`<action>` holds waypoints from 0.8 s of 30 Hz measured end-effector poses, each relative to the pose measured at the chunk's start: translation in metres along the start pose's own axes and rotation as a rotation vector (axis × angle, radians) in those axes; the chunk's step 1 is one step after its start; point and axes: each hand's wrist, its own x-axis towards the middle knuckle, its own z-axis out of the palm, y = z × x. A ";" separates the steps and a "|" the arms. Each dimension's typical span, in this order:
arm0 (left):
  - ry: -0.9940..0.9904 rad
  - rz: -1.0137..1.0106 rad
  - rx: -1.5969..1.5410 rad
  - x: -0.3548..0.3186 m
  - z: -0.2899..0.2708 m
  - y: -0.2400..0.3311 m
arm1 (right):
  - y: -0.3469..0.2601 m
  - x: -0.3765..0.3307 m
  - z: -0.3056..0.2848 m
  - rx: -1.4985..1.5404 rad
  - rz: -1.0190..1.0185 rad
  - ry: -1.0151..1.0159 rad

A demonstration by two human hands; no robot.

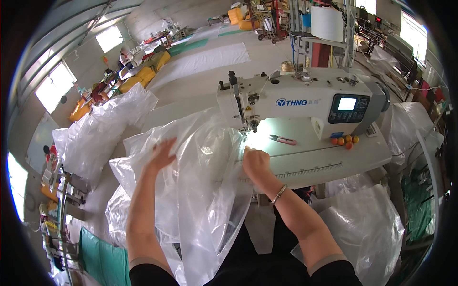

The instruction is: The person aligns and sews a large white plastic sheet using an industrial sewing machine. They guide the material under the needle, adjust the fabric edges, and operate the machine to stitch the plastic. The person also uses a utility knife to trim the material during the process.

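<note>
A clear plastic sheet [205, 162] lies in loose folds over the left part of the sewing machine's table and hangs down toward my lap. My left hand [163, 153] is over the sheet with its fingers spread, holding nothing. Close in front of the lit needle area, my right hand [256, 162] is closed, thumb and fingers pinching the sheet's right edge. The white industrial sewing machine [291, 102] stands just beyond it, with its presser foot near the sheet's edge. Red-handled thread snips [283, 139] rest on the machine bed, right of the needle.
Several small orange-red fruits [348, 141] sit under the machine's control panel [350, 108]. Another heap of clear plastic [102, 131] is at the left, and more plastic [362, 233] hangs at the lower right. A white thread cone [327, 24] stands behind the machine. A person [126, 57] is far back.
</note>
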 end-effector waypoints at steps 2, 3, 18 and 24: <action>0.000 -0.004 -0.138 -0.018 0.040 0.016 | 0.025 -0.007 -0.001 -0.029 -0.017 0.038; 0.060 0.066 -0.242 -0.033 0.035 0.014 | 0.033 -0.008 -0.004 -0.042 -0.037 0.065; 0.019 -0.322 -0.780 -0.233 -0.040 0.110 | 0.035 -0.052 -0.054 0.468 0.112 0.332; 0.078 0.512 -0.993 -0.253 -0.124 0.232 | 0.011 -0.197 -0.024 0.861 0.287 -0.228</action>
